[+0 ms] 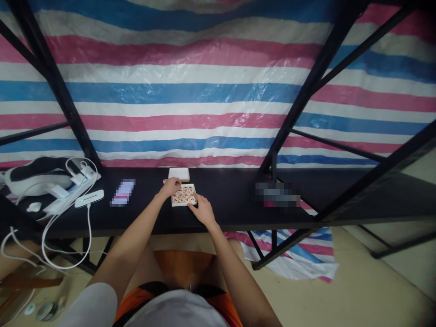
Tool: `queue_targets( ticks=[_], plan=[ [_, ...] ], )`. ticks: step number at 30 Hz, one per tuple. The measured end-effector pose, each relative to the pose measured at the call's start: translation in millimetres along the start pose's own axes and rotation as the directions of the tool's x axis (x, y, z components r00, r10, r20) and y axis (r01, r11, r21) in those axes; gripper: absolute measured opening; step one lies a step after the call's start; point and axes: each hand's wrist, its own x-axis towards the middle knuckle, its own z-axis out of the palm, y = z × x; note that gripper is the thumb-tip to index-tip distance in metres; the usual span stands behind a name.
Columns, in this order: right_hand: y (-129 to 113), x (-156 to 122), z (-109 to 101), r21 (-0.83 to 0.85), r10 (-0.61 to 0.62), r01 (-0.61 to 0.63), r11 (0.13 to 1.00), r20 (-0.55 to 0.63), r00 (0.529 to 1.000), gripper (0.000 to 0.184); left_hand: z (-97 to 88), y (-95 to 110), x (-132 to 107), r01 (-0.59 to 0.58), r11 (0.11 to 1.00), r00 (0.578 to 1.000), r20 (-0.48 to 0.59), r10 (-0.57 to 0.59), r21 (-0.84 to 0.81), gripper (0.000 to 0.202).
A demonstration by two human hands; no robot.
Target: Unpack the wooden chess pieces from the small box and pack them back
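Note:
A small white box (184,205) on the black shelf holds rows of round, cream-coloured pieces (183,195) with red and dark marks, which look like Chinese chess pieces. My left hand (170,186) is over the box's far left corner, its fingertips pinched together; whatever is between them is too small to make out. Steadying the box from its right side, my right hand (203,210) has its thumb at the front edge and its fingers along the right wall. Just behind lies a white box lid (179,174), partly covered by my left hand.
A phone-like blurred item (123,192) lies to the left. Further left are a power strip (73,190), white cables and a white device (89,198). A blurred dark object (277,195) rests on the right. Black metal posts (303,97) frame the shelf before a striped sheet (190,97).

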Motion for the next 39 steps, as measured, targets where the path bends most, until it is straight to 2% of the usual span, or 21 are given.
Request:
queue_targets(
  ticks=[7, 10, 14, 18, 20, 23, 25, 33, 39],
  plan=[
    [-1.0, 0.1, -0.4, -0.002, 0.009, -0.009, 1.0, 0.003, 1.0, 0.051, 4.4, -6.5, -1.1, -0.044, 0.998, 0.996, 0.078, 0.04, 0.054, 0.018],
    [-0.7, -0.2, -0.3, 0.001, -0.006, 0.006, 1.0, -0.006, 1.0, 0.051, 3.9, -8.2, -3.5, -0.058, 0.996, 0.996, 0.078, 0.053, 0.072, 0.021],
    [-0.1, -0.5, 0.1, 0.01, -0.009, 0.009, 1.0, -0.013, 1.0, 0.051, 1.6, -23.3, -6.2, -0.067, 0.99, 0.996, -0.05, 0.074, 0.126, 0.03],
    [-0.6, -0.5, -0.2, 0.013, -0.003, 0.004, 1.0, -0.011, 1.0, 0.052, -3.9, -52.1, -11.8, 0.109, 0.962, 0.985, -0.16, -0.07, 0.25, 0.038],
    [-1.1, -0.6, -0.8, 0.014, 0.002, -0.002, 1.0, -0.006, 1.0, 0.052, -7.9, -64.6, -15.5, 0.152, 0.936, 0.985, -0.13, -0.116, 0.316, 0.042],
    [-1.5, -0.7, -1.5, 0.015, 0.003, -0.003, 1.0, -0.003, 1.0, 0.052, -14.3, -74.4, -19.7, 0.124, 0.92, 0.992, -0.011, -0.129, 0.372, 0.044],
    [-1.3, -0.6, -1.5, 0.015, 0.005, -0.005, 1.0, -0.002, 1.0, 0.052, -18.3, -74.6, -21.2, 0.107, 0.91, 0.991, 0.03, -0.129, 0.4, 0.041],
    [0.5, 0.2, 1.2, 0.014, 0.001, -0.001, 1.0, -0.007, 1.0, 0.053, -29.8, -54.4, -29.3, 0.086, 0.878, 0.994, 0.023, -0.109, 0.471, 0.025],
    [0.5, -0.1, 1.3, 0.02, -0.003, 0.004, 1.0, -0.014, 1.0, 0.052, -39.9, -49.1, -33.1, 0.034, 0.915, 0.988, 0.126, -0.091, 0.401, 0.015]
  ],
)
